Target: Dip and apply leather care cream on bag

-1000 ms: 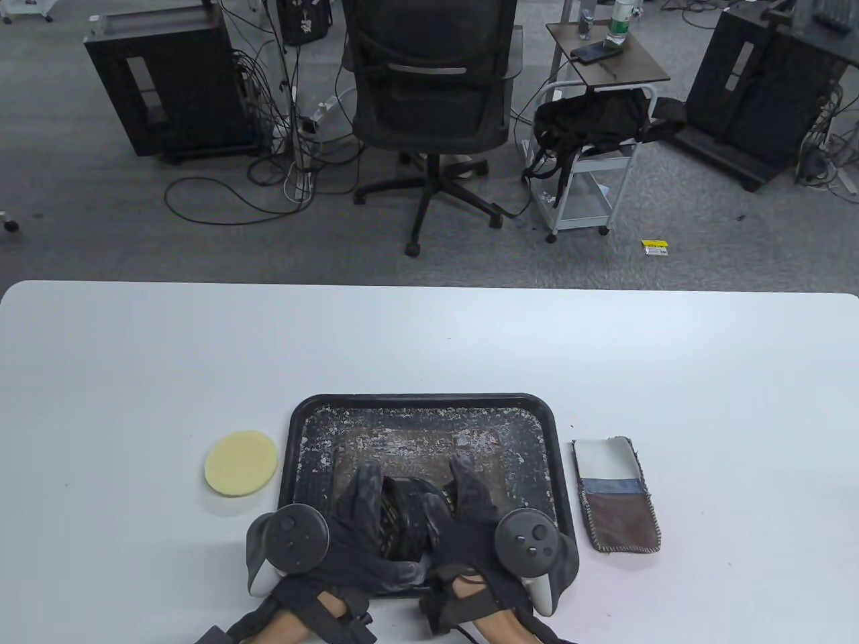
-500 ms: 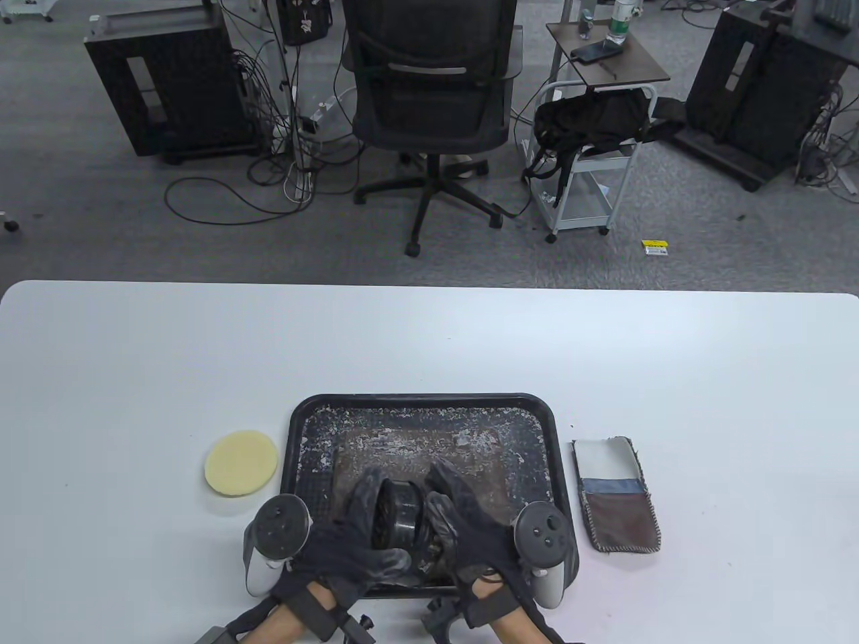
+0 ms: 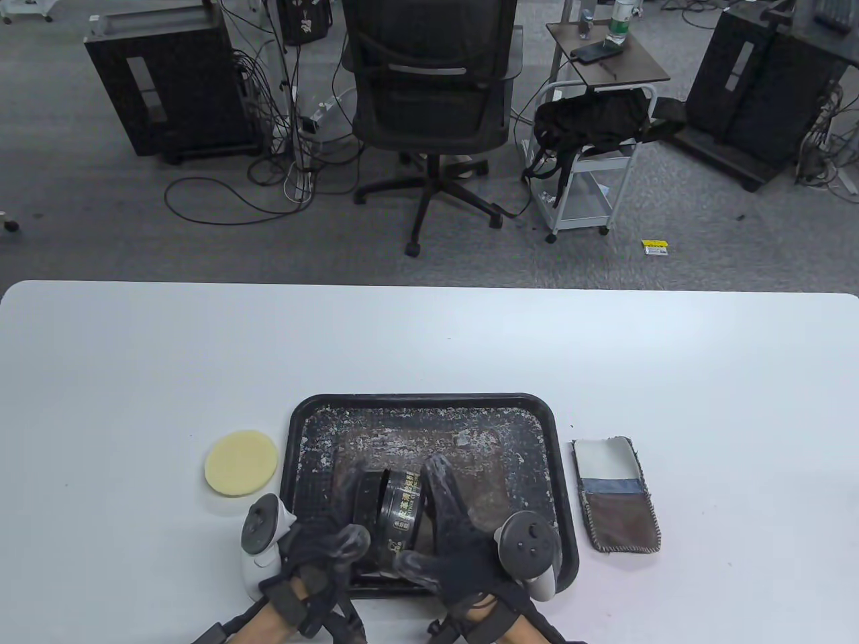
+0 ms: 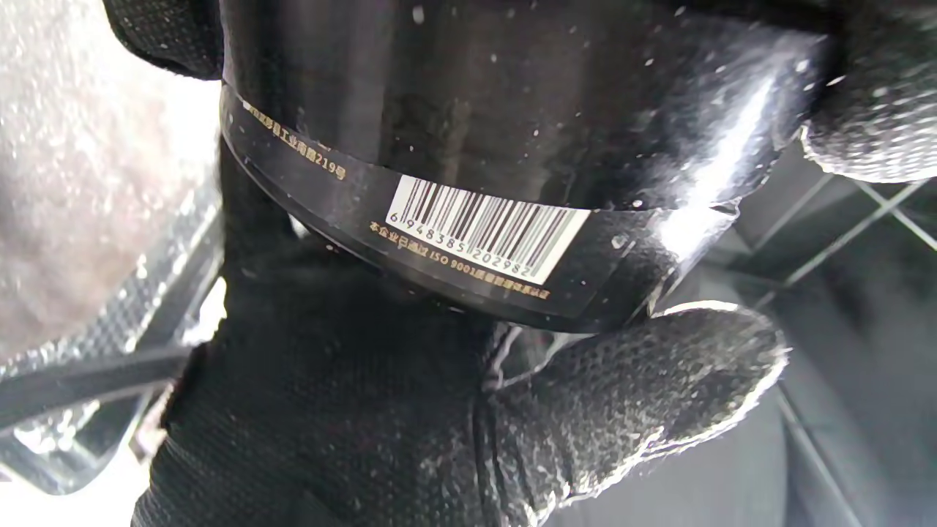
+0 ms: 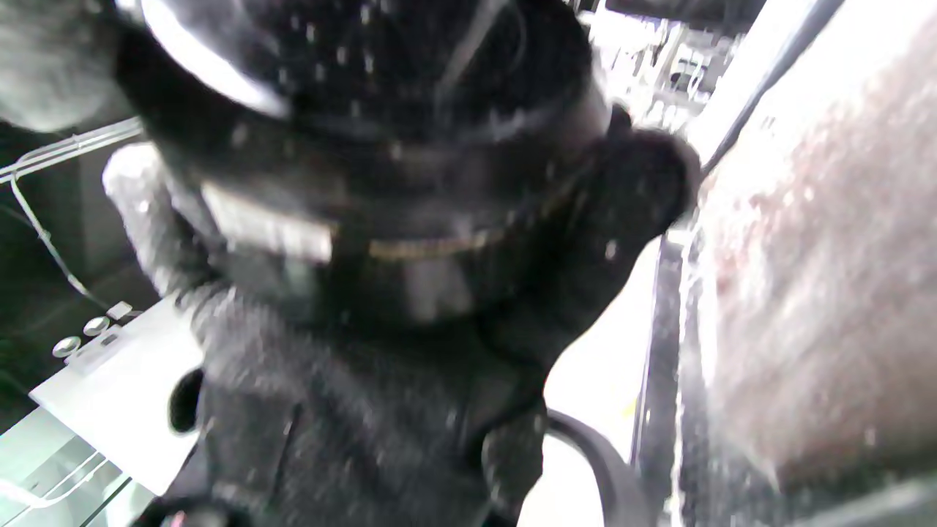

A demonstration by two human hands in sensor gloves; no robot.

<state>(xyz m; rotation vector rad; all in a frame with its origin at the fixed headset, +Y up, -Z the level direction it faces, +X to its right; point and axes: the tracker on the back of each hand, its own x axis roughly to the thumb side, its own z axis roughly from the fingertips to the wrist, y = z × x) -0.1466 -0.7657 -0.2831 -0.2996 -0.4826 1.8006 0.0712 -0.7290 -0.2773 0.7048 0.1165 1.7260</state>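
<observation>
Jar (image 3: 396,513) gripped by left hand (image 3: 322,550) and right hand (image 3: 456,543); rigid, glossy, likely slippery; best held round the sides.

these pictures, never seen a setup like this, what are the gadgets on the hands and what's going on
Nothing robotic here: a person's two gloved hands, each with a tracker strapped to its back. One camera looks down at the white table; the two close-ups come from wrist cameras. The left hand and right hand together grip a black cream jar, lying sideways over a crumb-speckled black tray. The left wrist view shows its barcode. A yellow round sponge lies left of the tray, a small leather pouch right.
</observation>
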